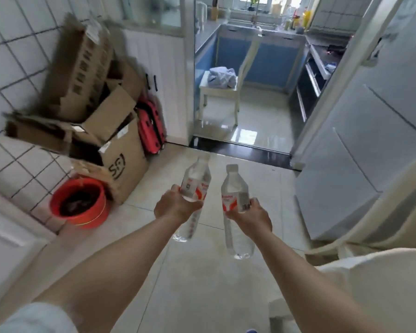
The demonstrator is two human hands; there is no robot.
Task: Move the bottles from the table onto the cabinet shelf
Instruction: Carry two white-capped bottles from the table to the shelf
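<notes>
I hold two clear plastic water bottles with red-and-white labels out in front of me above the tiled floor. My left hand (175,207) grips the left bottle (196,181) around its label, cap pointing away and slightly right. My right hand (251,216) grips the right bottle (234,188) the same way, cap pointing forward. The two bottles are apart, side by side. No table or cabinet shelf can be made out in the view.
A pile of cardboard boxes (111,140) leans on the tiled wall at left, with a red basin (78,203) and a red case (150,127) beside it. A doorway ahead opens onto a kitchen with a white chair (222,90). A white fridge (375,145) stands at right.
</notes>
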